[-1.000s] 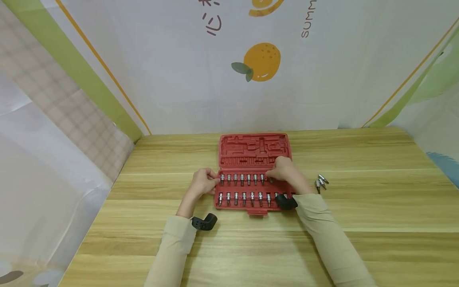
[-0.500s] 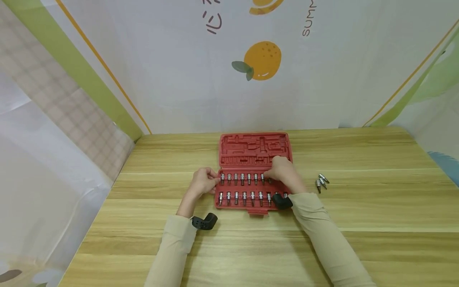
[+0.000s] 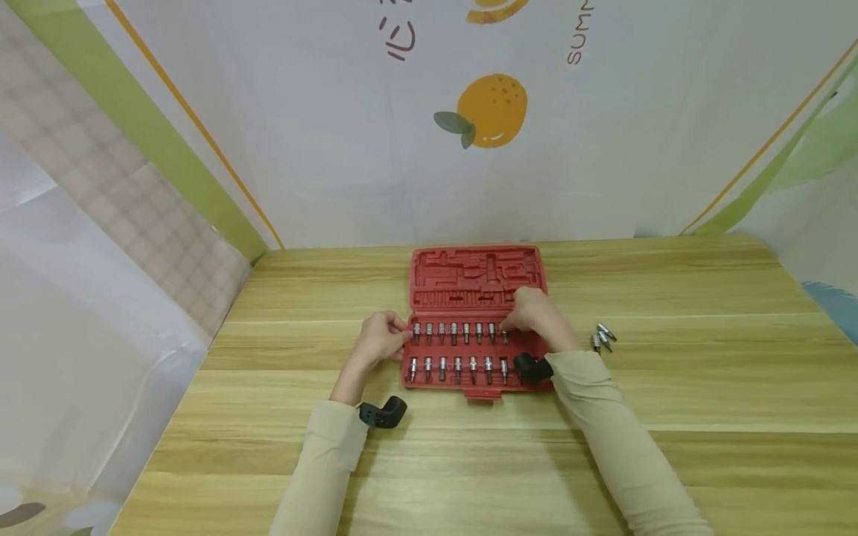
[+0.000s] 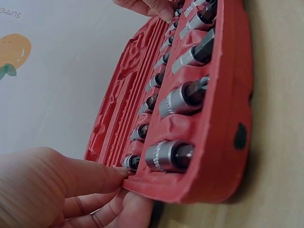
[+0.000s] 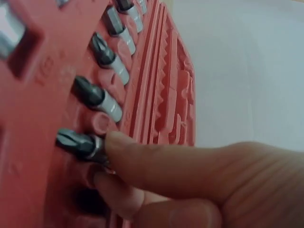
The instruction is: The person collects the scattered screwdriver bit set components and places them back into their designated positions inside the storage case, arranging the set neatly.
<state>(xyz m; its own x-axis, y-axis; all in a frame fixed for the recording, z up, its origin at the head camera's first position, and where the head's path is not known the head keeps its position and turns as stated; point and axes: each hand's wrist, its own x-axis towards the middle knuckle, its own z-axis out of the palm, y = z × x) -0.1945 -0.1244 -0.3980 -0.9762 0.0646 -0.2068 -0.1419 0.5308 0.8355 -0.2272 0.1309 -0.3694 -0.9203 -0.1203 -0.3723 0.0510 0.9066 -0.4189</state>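
An open red bit-socket case (image 3: 462, 351) lies on the table, with two rows of chrome bit sockets in its lower half. My left hand (image 3: 380, 339) grips the case's left edge, thumb on top and fingers underneath, as the left wrist view shows. Over the right part of the upper row is my right hand (image 3: 536, 316). Its thumb and forefinger pinch the chrome end of a cross-tipped bit socket (image 5: 78, 145) at its slot, the dark tip pointing away from the fingers. Beside it in the right wrist view is a bare slot (image 5: 90, 202).
Several loose bit sockets (image 3: 605, 336) lie on the wooden table (image 3: 697, 357) right of the case. The moulded lid (image 3: 462, 275) lies folded back towards the printed cloth (image 3: 335, 164) behind. A black wrist mount (image 3: 532, 368) overlaps the lower row's right end.
My right hand shifts slightly left along the upper row, then back right, staying at the same bit socket. The left hand keeps its grip on the case edge.
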